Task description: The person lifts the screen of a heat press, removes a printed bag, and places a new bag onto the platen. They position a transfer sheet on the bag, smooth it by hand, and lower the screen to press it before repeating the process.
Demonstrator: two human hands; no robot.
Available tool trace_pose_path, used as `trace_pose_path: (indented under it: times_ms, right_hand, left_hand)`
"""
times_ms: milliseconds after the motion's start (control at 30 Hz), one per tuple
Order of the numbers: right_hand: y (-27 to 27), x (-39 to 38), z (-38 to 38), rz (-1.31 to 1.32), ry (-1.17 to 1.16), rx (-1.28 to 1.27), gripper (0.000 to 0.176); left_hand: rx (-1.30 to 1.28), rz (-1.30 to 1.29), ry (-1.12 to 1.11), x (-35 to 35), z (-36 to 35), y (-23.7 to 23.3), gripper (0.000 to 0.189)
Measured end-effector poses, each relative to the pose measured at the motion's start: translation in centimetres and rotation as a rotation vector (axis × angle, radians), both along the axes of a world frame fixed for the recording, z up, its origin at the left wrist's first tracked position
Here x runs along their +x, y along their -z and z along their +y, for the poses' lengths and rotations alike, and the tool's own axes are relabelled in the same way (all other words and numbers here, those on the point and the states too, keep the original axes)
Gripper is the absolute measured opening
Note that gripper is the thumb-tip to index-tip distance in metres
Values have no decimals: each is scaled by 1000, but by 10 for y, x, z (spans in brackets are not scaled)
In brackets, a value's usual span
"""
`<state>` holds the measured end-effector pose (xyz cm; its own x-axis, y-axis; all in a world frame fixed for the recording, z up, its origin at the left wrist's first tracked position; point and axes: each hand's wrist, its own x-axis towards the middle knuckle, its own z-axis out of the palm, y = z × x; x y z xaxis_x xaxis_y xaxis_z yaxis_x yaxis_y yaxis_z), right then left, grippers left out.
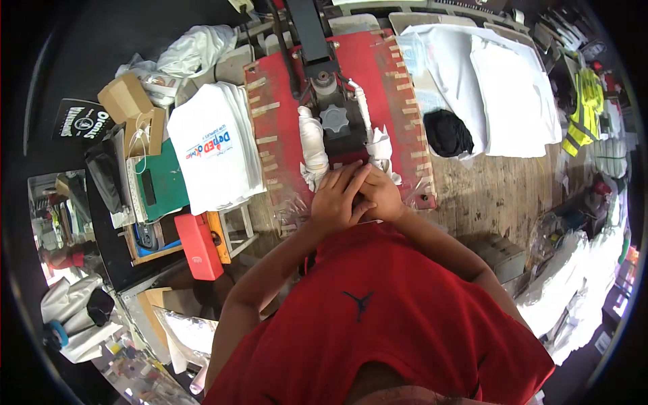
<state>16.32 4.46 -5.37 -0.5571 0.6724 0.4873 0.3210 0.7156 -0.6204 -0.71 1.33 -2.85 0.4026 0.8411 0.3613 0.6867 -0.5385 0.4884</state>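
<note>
In front of me is a heat press with a wide red top plate (pixel 270 94), its edges marked with strips of tape. A grey star-shaped knob (pixel 334 119) sits on its black centre block. The two side bars of the press handle (pixel 312 138) are wrapped in white cloth. My left hand (pixel 334 198) and my right hand (pixel 383 192) meet at the front of the press, between the wrapped bars. Their fingers are stretched out and overlap, the left thumb apart. What lies under the palms is hidden.
Left of the press lies a stack of white printed bags (pixel 214 148), near a green board (pixel 162 181), an open cardboard box (pixel 138 111) and a red box (pixel 199 246). On the right, white fabric sheets (pixel 509 94) and a black cloth bundle (pixel 447 133) rest on a wooden table (pixel 486 192).
</note>
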Motion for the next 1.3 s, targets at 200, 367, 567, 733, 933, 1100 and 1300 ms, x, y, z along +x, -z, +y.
trace_pose_path:
  times_ms: [200,367,567,733,933,1100,1300]
  right_hand:
    - [-8,-6,-1,44,-5,42,26]
    - [-16,-11,-7,-100,36,114,16]
    - [-18,-18,-17,-131,64,34,12]
    - [-22,-23,-30,-256,121,-54,22]
    - [-15,-24,-31,-289,133,49,27]
    - [-16,-26,-33,-331,126,48,25]
    - [-15,-26,-32,-366,127,13,22]
  left_hand:
    - [42,-64,-28,1,-7,-10,71]
    - [21,-369,-63,0,-15,-18,43]
    - [90,-327,-169,-10,34,-51,31]
    - [244,-168,-308,-12,81,-40,48]
    - [205,-141,-284,-16,88,-25,48]
    - [243,-81,-311,-15,84,-27,48]
    - [217,-98,-287,-15,81,-30,50]
